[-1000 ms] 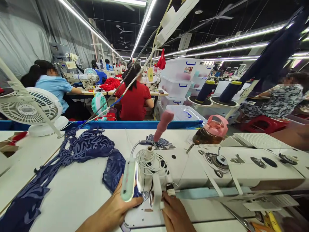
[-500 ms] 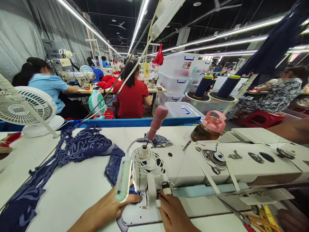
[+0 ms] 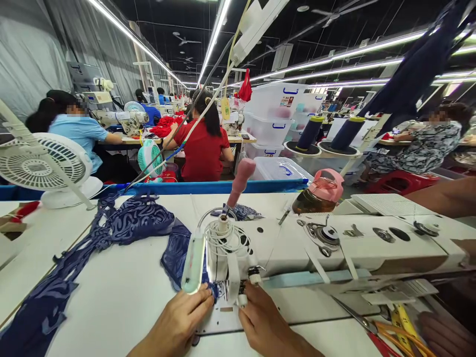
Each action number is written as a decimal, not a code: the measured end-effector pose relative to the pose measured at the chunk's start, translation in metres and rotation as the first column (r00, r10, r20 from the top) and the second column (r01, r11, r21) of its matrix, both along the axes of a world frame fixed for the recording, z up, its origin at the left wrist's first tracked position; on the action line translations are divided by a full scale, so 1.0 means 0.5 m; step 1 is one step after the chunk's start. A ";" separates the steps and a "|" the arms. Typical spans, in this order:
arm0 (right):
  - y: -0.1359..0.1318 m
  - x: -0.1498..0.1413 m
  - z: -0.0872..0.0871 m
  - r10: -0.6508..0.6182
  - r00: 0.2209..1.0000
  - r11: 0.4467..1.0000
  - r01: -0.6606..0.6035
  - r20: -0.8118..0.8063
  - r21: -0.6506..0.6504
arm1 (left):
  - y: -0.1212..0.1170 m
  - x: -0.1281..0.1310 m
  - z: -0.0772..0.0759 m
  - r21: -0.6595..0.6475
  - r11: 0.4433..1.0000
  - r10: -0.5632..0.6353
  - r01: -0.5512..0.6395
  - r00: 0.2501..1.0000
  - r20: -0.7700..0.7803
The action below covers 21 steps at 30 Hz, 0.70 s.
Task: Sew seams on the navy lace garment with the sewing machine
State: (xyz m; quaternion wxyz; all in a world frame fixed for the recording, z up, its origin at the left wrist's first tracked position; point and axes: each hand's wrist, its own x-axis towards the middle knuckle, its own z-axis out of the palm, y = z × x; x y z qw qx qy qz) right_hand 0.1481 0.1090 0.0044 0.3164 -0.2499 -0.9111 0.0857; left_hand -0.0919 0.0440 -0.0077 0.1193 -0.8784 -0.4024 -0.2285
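Note:
Navy patterned fabric [image 3: 176,253] lies on the table left of the sewing machine [image 3: 282,243] and runs under its needle area. My left hand [image 3: 180,317] has its fingers closed together on the fabric's edge, left of the presser foot [image 3: 222,289]. My right hand [image 3: 260,317] is bent close against the right side of the needle area. Its fingertips are partly hidden behind the machine head, and what they grip cannot be made out. A small lit lamp [image 3: 193,263] hangs above my left fingers. A pink-handled tool [image 3: 242,181] stands upright in the machine's top.
More navy fabric [image 3: 137,218] trails along the left. Scissors [image 3: 357,317] and a yellow tape measure [image 3: 403,327] lie at right. Behind the machine are a drink bottle [image 3: 320,193] and thread cones [image 3: 310,134]. A white fan [image 3: 44,161] stands left; co-workers sit beyond.
My left hand has drawn back from behind the lamp, and its fingers now lie together in front of it. My right hand stays beside the needle area. The view has shifted slightly.

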 end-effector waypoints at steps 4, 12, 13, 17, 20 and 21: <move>-0.004 -0.014 0.001 0.020 0.998 0.999 -0.018 -0.055 0.046 | -0.005 0.017 -0.001 0.087 0.996 0.005 -0.009 0.999 0.050; -0.007 -0.019 -0.029 0.089 0.980 0.977 -0.121 0.179 0.178 | -0.003 0.009 0.003 0.000 1.000 0.001 -0.001 0.994 0.106; -0.007 -0.018 -0.034 0.082 0.980 0.977 -0.115 0.183 0.181 | -0.004 0.008 0.006 0.000 1.000 -0.004 0.004 0.996 0.085; -0.008 -0.015 -0.043 0.047 0.983 0.979 -0.081 0.176 0.188 | -0.007 0.009 0.022 0.023 1.000 -0.012 0.010 0.998 0.056; -0.009 -0.017 -0.041 0.035 0.986 0.979 -0.067 0.164 0.195 | -0.005 0.014 0.027 0.094 0.995 0.011 -0.020 0.996 0.092; -0.010 -0.019 -0.039 0.025 0.988 0.979 -0.055 0.154 0.195 | -0.004 0.016 0.027 0.109 0.994 0.018 -0.029 0.995 0.102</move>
